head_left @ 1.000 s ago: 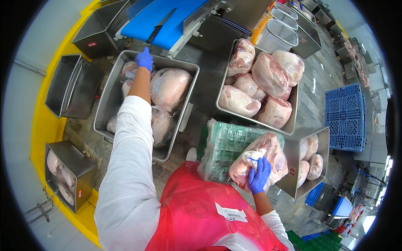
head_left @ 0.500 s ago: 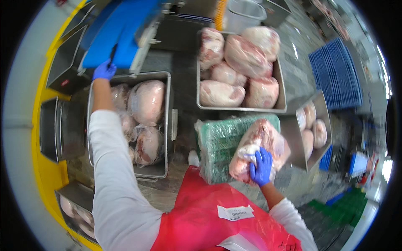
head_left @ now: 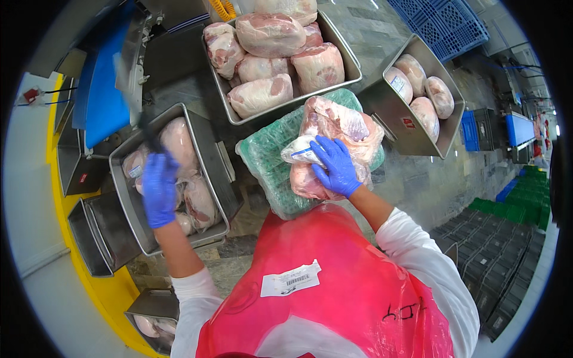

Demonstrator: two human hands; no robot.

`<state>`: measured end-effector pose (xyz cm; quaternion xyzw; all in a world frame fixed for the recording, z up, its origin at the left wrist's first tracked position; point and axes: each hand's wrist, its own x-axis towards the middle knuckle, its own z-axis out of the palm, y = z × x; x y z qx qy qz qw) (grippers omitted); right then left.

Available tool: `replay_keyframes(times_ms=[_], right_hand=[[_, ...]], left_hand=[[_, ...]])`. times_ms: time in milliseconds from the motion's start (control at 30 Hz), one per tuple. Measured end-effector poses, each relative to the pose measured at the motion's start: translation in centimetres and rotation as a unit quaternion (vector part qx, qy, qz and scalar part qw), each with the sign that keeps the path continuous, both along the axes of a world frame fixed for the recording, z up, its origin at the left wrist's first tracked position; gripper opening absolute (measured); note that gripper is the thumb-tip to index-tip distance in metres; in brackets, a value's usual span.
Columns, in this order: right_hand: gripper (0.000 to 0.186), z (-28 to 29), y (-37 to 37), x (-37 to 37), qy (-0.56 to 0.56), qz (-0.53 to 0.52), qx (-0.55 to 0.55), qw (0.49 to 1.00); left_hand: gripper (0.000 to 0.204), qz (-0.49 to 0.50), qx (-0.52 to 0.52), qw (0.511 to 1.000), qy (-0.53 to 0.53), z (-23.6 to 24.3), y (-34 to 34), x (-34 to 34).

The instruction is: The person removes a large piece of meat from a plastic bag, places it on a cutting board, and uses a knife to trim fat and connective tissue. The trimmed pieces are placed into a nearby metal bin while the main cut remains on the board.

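Note:
My left hand (head_left: 160, 190), in a blue glove, is closed on the dark handle of a knife (head_left: 134, 102), its blade raised and motion-blurred, above a steel tub (head_left: 222, 213) of bagged meat at left. My right hand (head_left: 337, 170), also gloved, lies with spread fingers on a large pale-pink piece of meat (head_left: 352, 125) and the small white bag (head_left: 297, 148) with a blue stripe on it. The meat rests on a green, plastic-wrapped crate (head_left: 259, 173) in front of me.
A blue conveyor (head_left: 106, 80) runs at upper left. A tub heaped with meat (head_left: 355, 79) stands ahead, another steel bin (head_left: 450, 134) right. Further steel bins (head_left: 89, 244) line the left. Blue pallets (head_left: 436, 24) and stacked grey crates (head_left: 498, 262) are at the right.
My left hand reached onto the blue conveyor, took hold of the knife lying there and lifted it back toward me. My right hand stayed on the meat as the view turned.

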<state>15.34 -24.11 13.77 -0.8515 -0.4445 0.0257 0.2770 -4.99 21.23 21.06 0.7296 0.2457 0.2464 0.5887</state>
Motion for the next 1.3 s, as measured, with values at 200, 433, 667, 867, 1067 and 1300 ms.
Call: replay_keyframes(times_ms=[200,433,667,867,1067,1300], right_hand=[[0.072,5.5,-0.2,-2.4,0.034,-0.060,0.145,0.987],[0.032,9.0,-7.8,-3.2,0.537,-0.218,0.349,0.736],[0.030,7.2,-22.2,-1.7,0.389,-0.323,0.120,0.854],[0.042,7.4,-23.1,-4.0,0.190,-0.267,0.038,0.944],[0.040,12.5,-20.2,-1.4,0.063,-0.184,-0.068,0.979],[0.034,20.8,-14.8,2.1,-0.014,-0.108,-0.219,0.970]], left_hand=[[0.020,-0.206,-0.226,0.951,0.049,3.2,-22.2,6.7],[0.045,-0.391,-0.154,0.899,0.124,1.8,-36.0,10.8],[0.078,-0.091,0.566,0.813,0.100,-4.0,-33.8,17.9],[0.056,-0.164,0.511,0.829,0.156,-8.2,-34.0,17.0],[0.043,-0.102,0.540,0.826,0.127,-8.8,-34.5,16.0],[0.031,-0.114,0.510,0.848,0.085,-9.9,-34.5,16.5]])
